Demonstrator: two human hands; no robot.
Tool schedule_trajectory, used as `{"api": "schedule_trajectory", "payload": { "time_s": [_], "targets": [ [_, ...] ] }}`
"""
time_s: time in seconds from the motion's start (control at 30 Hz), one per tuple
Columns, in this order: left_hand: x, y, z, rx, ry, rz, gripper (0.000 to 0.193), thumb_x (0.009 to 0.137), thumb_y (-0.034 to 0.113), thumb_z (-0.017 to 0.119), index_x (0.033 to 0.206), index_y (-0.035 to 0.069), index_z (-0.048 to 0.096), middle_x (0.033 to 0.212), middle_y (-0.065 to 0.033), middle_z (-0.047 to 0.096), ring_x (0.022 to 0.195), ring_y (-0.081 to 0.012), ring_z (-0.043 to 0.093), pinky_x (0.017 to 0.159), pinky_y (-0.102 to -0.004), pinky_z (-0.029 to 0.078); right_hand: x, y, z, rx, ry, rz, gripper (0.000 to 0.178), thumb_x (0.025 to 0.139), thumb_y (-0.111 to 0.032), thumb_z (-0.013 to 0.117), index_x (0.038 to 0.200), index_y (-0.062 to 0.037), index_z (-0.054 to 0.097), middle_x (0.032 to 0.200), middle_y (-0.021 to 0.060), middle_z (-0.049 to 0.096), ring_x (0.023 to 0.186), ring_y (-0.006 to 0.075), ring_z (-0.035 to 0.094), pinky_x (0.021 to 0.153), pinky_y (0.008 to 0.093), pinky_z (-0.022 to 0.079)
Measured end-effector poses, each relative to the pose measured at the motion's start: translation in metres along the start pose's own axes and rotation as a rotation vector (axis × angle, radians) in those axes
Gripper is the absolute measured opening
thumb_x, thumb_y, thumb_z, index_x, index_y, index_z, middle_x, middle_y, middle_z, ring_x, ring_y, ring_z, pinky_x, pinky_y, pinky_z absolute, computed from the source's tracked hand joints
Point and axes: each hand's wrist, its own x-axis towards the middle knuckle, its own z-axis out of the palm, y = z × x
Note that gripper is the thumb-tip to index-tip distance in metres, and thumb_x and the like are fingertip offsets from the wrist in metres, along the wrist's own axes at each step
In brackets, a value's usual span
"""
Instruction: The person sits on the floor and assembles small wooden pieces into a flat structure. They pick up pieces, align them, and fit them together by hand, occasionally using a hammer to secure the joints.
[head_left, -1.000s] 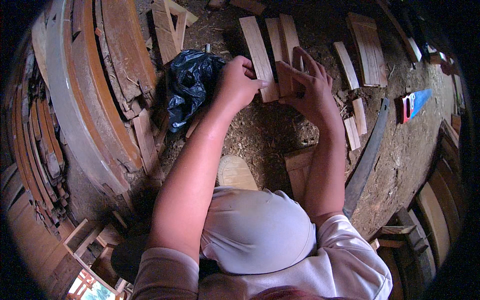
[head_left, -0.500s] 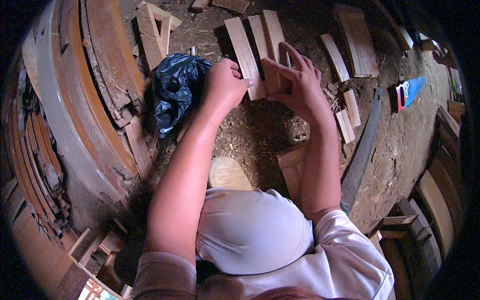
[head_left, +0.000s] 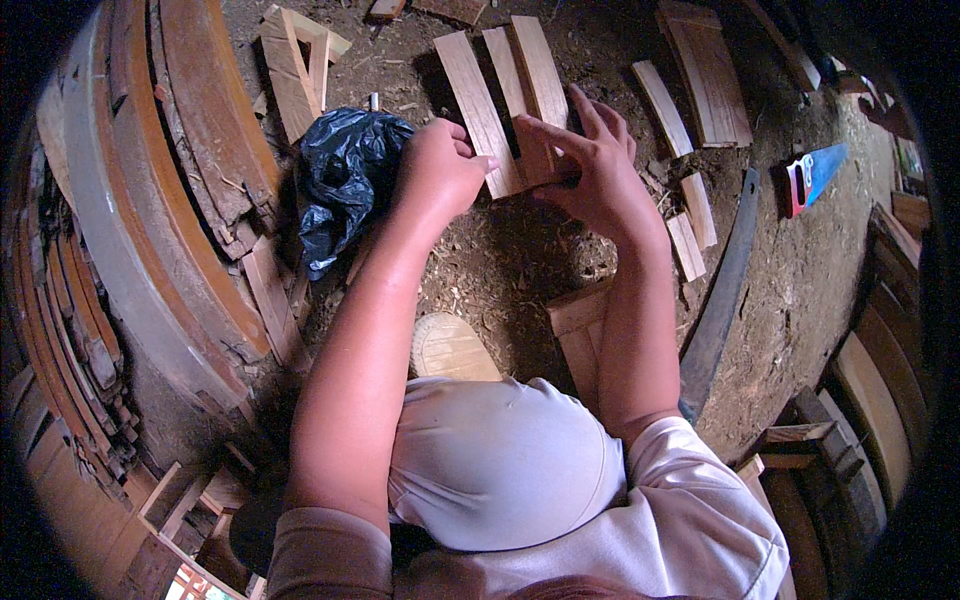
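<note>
On the dirt floor in front of me lie three pale wooden strips, side by side. Over the near end of the left strip [head_left: 470, 105], my left hand [head_left: 438, 172] has its fingers curled in, and its thumb reaches the strip's edge. Whatever those fingers may hold is hidden. My right hand [head_left: 602, 178] is spread open over the near ends of the middle strip [head_left: 505, 70] and the right strip [head_left: 540, 65]; its palm side is out of sight. A crumpled black plastic bag [head_left: 345, 180] lies just left of my left hand.
Long curved planks [head_left: 200, 200] are stacked along the left. To the right lie small wood offcuts [head_left: 686, 245], a long dark saw blade [head_left: 725, 290], a saw with a blue blade [head_left: 822, 180] and a wide board [head_left: 705, 80]. A wooden piece [head_left: 575, 325] rests below my right wrist.
The whole floor scene has shifted slightly left in the picture. Both hands keep nearly the same pose over the strips.
</note>
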Motion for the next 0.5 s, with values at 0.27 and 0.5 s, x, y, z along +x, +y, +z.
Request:
{"api": "schedule_trajectory", "payload": {
  "time_s": [0.27, 0.5],
  "targets": [
    [0.004, -0.015, 0.004, -0.101, 0.0, -0.019, 0.05, 0.082, 0.003, 0.085, 0.121, -0.01, 0.057, 0.098, -0.0151, 0.071, 0.083, -0.0205, 0.072, 0.071, -0.0338, 0.063, 0.001, 0.0, -0.001, 0.03, -0.05, 0.01, 0.082, 0.062, -0.026, 0.095, 0.137, -0.0426, 0.068, 0.161, 0.022, 0.04, 0.144, 0.0438, 0.038, 0.119, 0.0568, 0.033],
    [0.004, -0.007, 0.002, -0.103, -0.022, -0.032, 0.048, 0.082, 0.002, 0.084, 0.121, -0.01, 0.057, 0.1, -0.0142, 0.07, 0.085, -0.0204, 0.072, 0.071, -0.0338, 0.063, -0.002, 0.003, 0.001, 0.038, -0.032, -0.032, 0.08, 0.065, -0.024, 0.093, 0.139, -0.0403, 0.068, 0.16, 0.0217, 0.041, 0.144, 0.0423, 0.042, 0.114, 0.0545, 0.036]
  ]
}}
